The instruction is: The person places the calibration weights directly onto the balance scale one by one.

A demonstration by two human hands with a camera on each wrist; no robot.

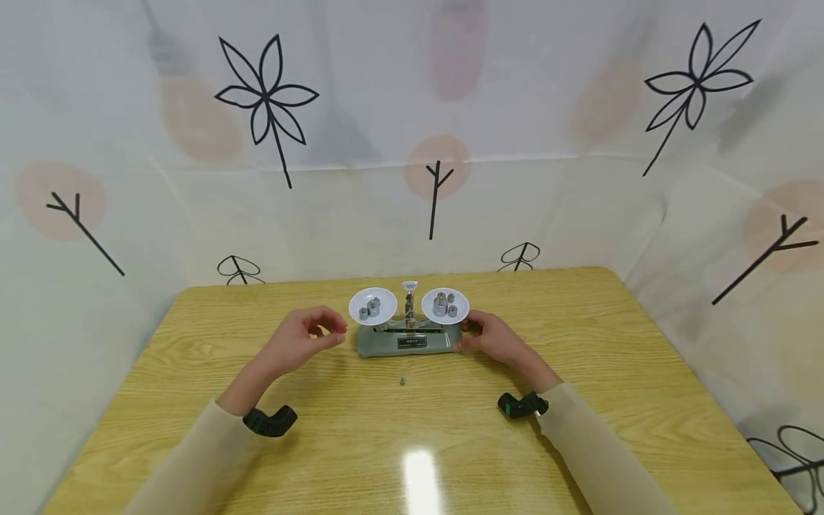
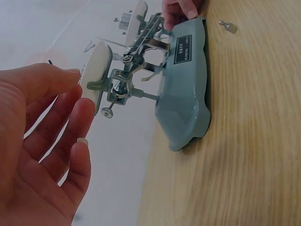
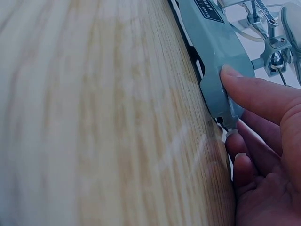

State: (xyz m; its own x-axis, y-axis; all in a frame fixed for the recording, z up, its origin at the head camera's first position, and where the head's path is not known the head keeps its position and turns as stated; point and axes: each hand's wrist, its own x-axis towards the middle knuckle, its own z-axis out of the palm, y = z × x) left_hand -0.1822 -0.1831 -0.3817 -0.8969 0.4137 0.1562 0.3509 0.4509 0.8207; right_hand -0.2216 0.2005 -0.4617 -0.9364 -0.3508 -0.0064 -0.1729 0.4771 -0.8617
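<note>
Balance scale sitting at the far middle of the wooden table, grey-green base, two white pans up top. Left pan carrying three small metal weights, right pan carrying three more. One loose weight lying on the wood just in front of the base, touching nothing.

Right hand on the right end of the base: thumb pressed flat on the top edge, fingers curled under and behind it, gripping that end. Seen from the left wrist, the same hand at the far end of the base, fingertips on it.

Left hand hovering just left of the scale, apart from it, holding nothing. Fingers loosely bent, relaxed, tips pointing toward the left pan's underside, close but not touching.

Dark nameplate on the front of the base, light lettering on it, too small and blurred to read. Black wrist straps on both arms. White backdrop with drawn black flowers and twigs behind the table.
</note>
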